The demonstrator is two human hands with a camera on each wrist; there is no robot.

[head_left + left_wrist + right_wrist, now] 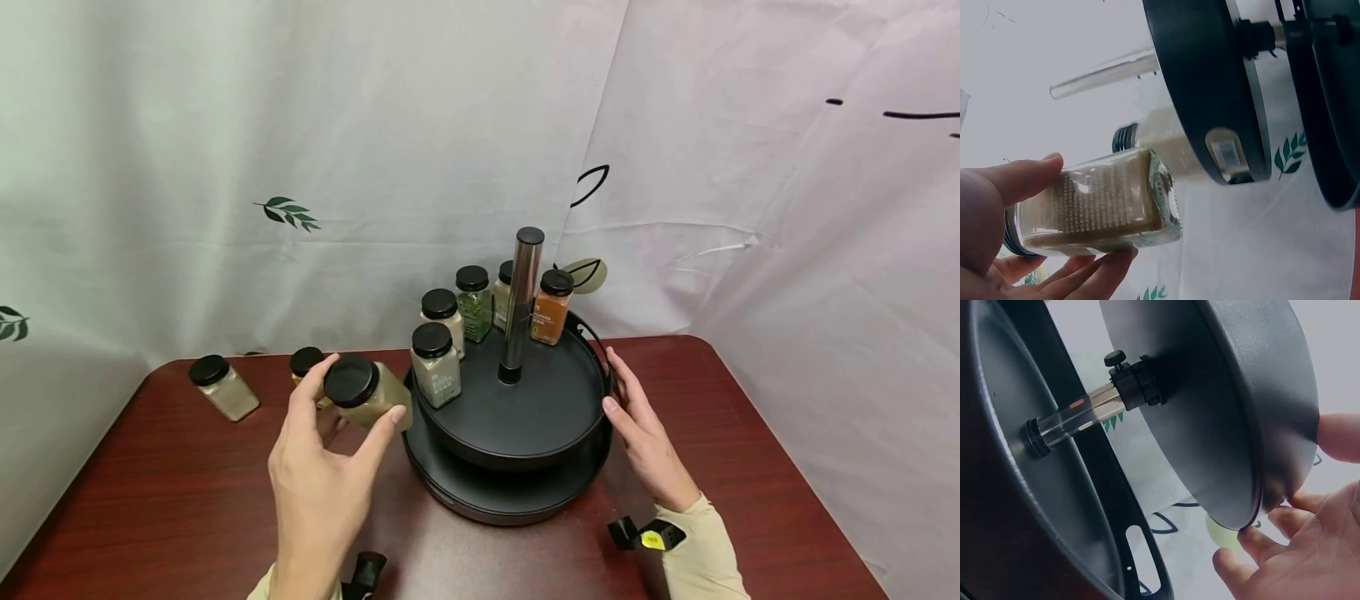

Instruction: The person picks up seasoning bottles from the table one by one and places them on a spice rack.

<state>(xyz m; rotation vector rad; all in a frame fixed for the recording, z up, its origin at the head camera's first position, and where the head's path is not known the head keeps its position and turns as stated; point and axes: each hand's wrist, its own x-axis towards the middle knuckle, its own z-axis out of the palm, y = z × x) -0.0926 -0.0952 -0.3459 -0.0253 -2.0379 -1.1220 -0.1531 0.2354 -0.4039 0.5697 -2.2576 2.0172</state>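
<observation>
Glass jar point(372, 398) is being pinched by the left hand point(322, 471), frame centre-left; the right hand point(647, 437), centre-right, is touching the rack point(517, 429) rim, fingers loosely extended.

Soft, even light on the pale backdrop point(375, 125) in the head view, and here's a milky sheen on the tabletop point(187, 500), near side of the lower tray point(502, 500), shaded beneath the upper tray point(540, 408)! Left wrist view: cool, hazy, backdrop nearly bleached, bright glints on the jar point(1097, 206). Right wrist view: dimmer, lower tray sunk in shadow.
</observation>
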